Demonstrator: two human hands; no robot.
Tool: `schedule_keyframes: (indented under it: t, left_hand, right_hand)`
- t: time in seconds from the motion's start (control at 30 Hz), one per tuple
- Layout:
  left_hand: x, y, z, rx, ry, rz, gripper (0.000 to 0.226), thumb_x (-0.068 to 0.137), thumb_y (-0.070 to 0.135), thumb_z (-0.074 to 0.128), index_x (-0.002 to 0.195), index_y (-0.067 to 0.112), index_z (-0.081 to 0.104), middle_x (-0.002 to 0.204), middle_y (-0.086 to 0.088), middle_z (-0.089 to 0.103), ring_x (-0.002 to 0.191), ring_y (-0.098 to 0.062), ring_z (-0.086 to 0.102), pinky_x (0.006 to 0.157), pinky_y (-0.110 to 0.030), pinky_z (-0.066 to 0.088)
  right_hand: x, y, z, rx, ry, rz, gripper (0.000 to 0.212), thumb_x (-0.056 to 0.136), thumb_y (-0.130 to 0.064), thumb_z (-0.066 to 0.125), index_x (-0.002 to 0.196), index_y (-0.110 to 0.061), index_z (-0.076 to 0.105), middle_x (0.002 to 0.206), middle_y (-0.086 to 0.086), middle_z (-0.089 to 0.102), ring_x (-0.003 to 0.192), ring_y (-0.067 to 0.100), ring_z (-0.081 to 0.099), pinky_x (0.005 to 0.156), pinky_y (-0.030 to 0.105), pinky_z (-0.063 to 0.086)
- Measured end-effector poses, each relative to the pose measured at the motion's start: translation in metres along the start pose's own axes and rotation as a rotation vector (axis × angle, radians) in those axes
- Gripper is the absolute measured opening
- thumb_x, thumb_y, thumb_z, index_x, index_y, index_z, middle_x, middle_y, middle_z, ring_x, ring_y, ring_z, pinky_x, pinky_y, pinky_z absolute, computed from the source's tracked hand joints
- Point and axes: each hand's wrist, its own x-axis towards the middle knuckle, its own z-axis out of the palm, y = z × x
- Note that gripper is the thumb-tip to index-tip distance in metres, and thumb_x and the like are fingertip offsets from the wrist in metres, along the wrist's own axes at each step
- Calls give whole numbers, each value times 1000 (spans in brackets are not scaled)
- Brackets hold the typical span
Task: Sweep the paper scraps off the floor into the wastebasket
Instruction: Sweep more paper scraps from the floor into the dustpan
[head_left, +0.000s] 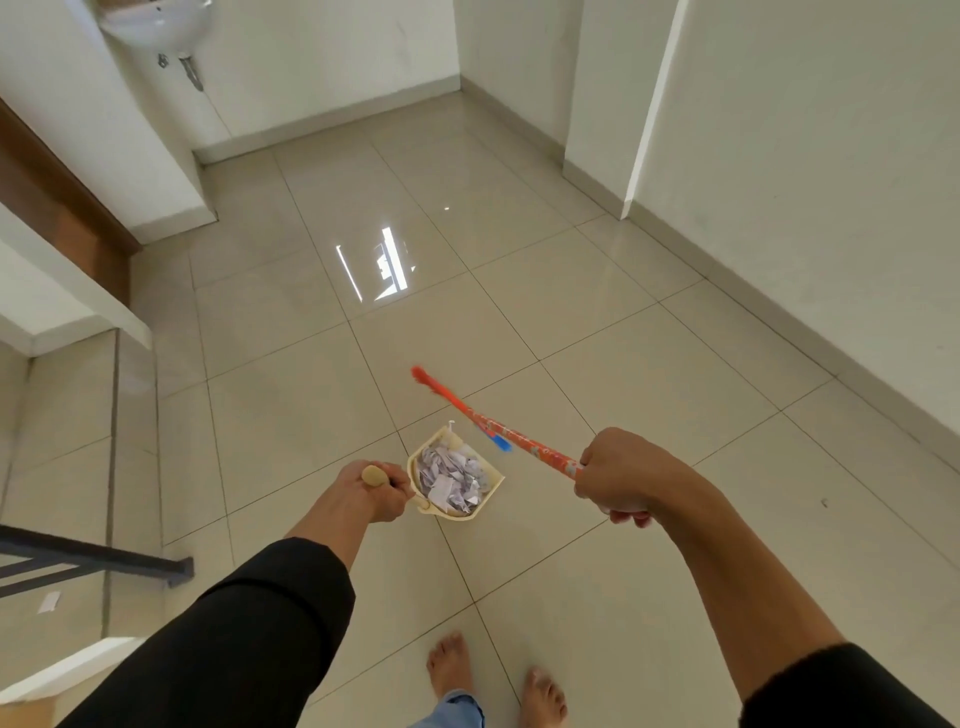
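Head view: sweeping looks done. Left hand (382, 491) grips the dustpan (457, 480) handle, paper scraps (452, 475) piled in the pan just past it. Right hand (615, 475) clutches the broom (498, 431). No wastebasket visible, so dumping's still left.

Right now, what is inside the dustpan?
The dustpan, held by its handle in the left hand, is filled with a heap of crumpled white paper scraps. The heap covers the pan's floor, so anything beneath it cannot be seen.
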Motion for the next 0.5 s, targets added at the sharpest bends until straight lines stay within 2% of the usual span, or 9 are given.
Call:
schedule_keyframes:
  t: [0.13,0.23,0.37,0.5]
  left_hand:
    - [-5,-14,1,39,4,12,24,98,3,43,122,5,46,38,-7,44,26,-10,36,32,-16,32]
    - [-10,-26,-1,74,-6,11,23,96,3,43,119,4,43,38,-7,42,25,-11,36,32,-15,32]
    - [-16,-39,-1,118,-15,5,22,97,3,44,119,4,44,39,-7,43,23,-13,36,31,-14,32]
    - [-20,-55,-4,214,-29,1,23,95,1,43,118,4,44,40,-7,43,24,-12,35,31,-14,32]
  right_hand:
    - [4,12,10,46,64,45,11,97,-15,51,94,-7,57,69,6,62,49,12,56,45,23,44]
    - [6,23,20,110,109,93,16,95,-13,49,80,-9,52,63,5,60,46,13,55,43,23,42]
    - [2,39,35,227,167,155,11,96,-13,48,93,-6,55,60,5,60,43,15,54,43,22,39]
    - [-11,59,52,325,228,207,11,94,-9,46,94,-5,56,59,6,60,42,15,54,42,21,38]
